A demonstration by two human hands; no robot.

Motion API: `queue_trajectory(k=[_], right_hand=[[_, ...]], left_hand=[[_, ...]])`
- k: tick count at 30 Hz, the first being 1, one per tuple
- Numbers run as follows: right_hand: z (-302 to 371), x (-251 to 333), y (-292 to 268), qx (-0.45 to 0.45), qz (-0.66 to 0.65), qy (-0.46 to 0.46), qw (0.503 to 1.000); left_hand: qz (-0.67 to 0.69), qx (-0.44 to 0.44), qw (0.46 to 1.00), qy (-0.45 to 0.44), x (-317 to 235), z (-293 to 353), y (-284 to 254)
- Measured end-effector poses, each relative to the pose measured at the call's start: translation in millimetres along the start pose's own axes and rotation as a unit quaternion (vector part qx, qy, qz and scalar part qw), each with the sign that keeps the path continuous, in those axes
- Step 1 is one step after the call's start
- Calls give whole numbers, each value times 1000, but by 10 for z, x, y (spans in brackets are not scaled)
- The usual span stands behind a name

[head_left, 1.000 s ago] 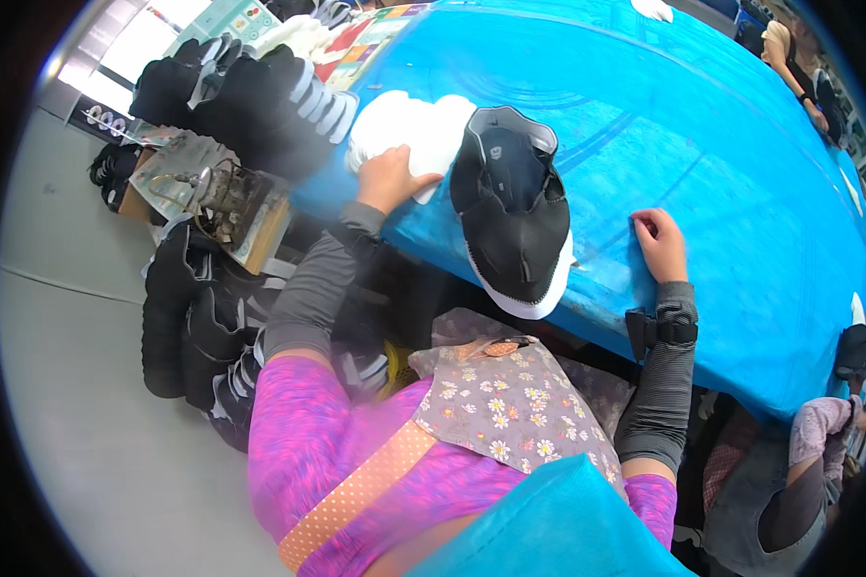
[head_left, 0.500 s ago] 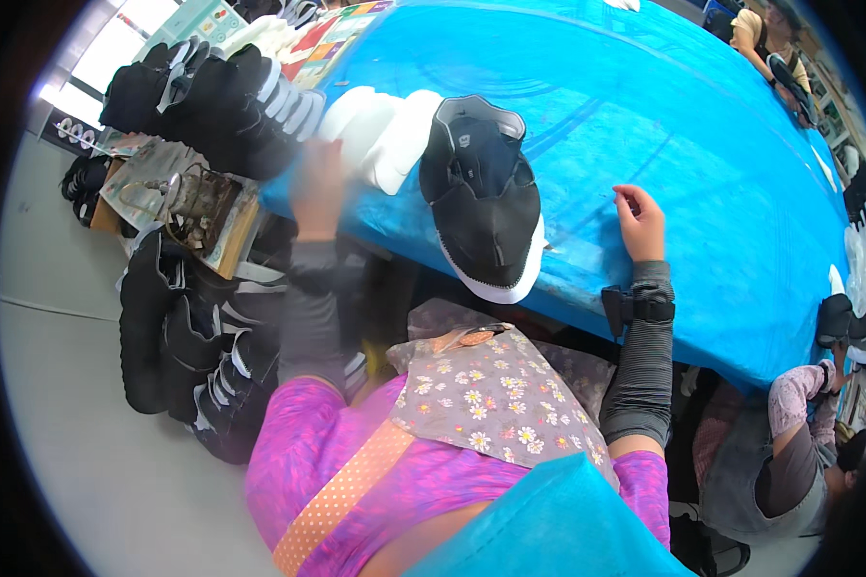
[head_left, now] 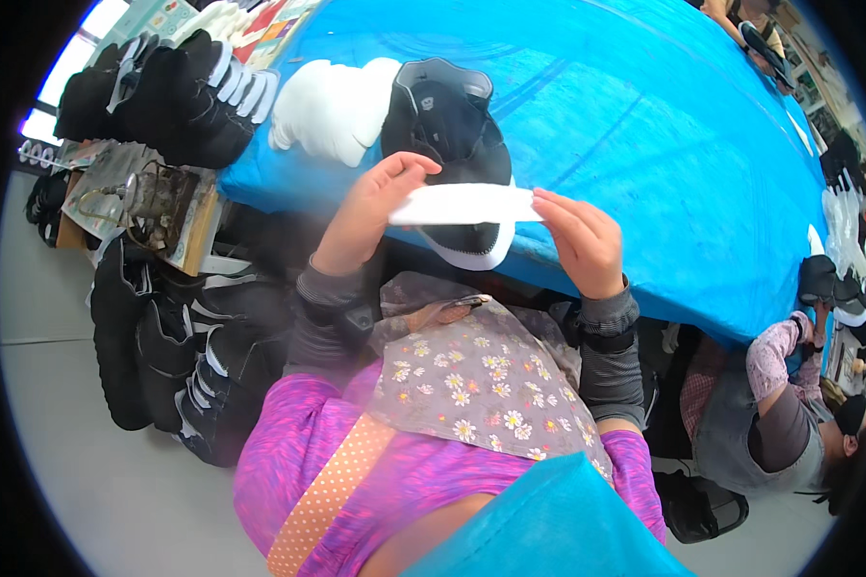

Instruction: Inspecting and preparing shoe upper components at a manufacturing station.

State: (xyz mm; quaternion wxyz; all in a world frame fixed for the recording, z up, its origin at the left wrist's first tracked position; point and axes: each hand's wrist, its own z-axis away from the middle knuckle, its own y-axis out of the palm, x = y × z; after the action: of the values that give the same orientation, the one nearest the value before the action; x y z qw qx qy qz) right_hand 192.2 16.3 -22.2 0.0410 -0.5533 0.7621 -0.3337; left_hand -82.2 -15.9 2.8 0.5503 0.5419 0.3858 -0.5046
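Between left and right fingers [head_left: 577, 221], white strip [head_left: 466, 204].

The flat white piece [head_left: 466, 204] is matt and fairly smooth, like thin foam or padded cloth; which of the two cannot be told. The white pile [head_left: 322, 111] has the same soft, matt look. The black shoe [head_left: 486, 163] has a dull cloth-like upper and a smooth white rim [head_left: 471, 258] of rubber or plastic look. The desk [head_left: 644, 144] wears a smooth, glossy blue plastic-like covering, creased in places. The apron [head_left: 490, 375] is matt printed cloth, the dotted strap [head_left: 332, 495] flat fabric, the arm sleeves [head_left: 611, 370] ribbed knit. The apparatus [head_left: 159, 197] looks like rough, dulled metal; the bag [head_left: 841, 231] is shiny translucent plastic.
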Motion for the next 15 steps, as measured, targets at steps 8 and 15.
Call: queue_trajectory(k=[8,15], right_hand=[[245,288,53,-63,-305,456,834],[167,579,-64,102,-350,311,878]], left_hand=[[-506,-87,742,432,74,-48,396],[-414,-25,840,350,131,72,519]])
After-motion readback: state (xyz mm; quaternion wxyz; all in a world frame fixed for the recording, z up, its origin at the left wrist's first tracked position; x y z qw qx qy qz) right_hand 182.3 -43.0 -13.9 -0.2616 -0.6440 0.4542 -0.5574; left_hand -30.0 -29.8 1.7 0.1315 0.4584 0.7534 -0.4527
